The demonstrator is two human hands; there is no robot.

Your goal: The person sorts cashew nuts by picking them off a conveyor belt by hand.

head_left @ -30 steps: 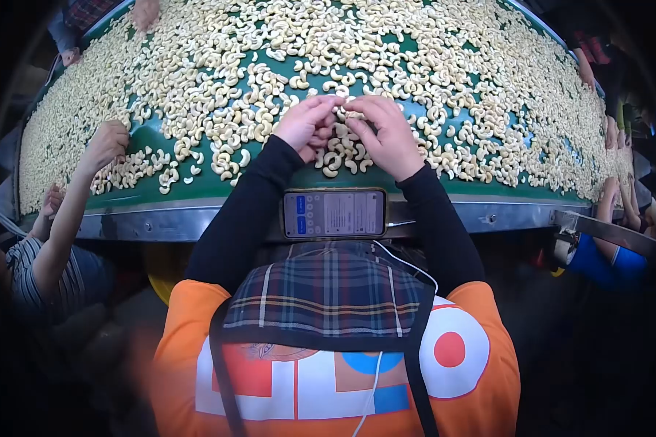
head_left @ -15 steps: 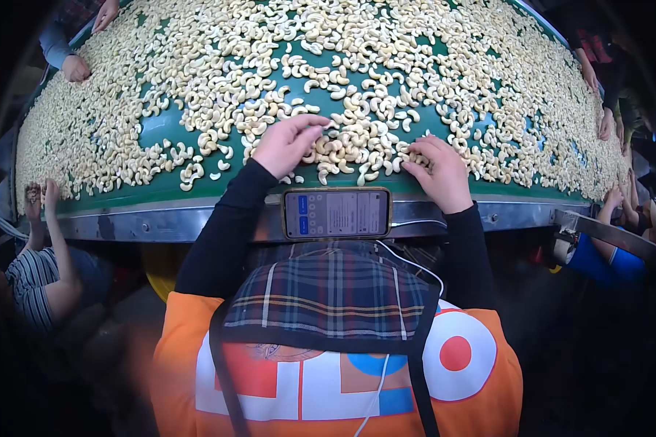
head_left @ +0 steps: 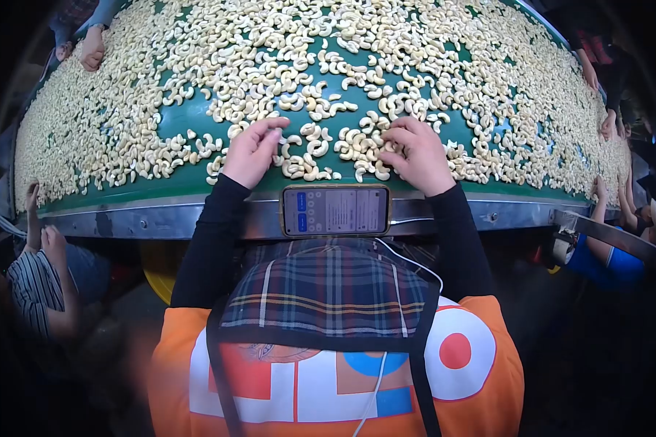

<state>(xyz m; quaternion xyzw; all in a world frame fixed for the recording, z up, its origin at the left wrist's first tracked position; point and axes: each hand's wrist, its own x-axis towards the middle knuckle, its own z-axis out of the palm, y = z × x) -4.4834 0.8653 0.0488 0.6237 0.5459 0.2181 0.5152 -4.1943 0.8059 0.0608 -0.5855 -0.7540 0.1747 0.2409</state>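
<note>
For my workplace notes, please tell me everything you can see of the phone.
The phone rests sideways on the metal edge of the green surface, screen toward the camera. The screen is lit, with blue blocks, round icons and unreadable text. Its border looks dark brown. A white cable meets its right end. Neither the left hand nor the right hand touches it.

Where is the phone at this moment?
In the head view, the phone lies bottom-centre of the green surface, against the metal edge, just above the plaid apron.
</note>
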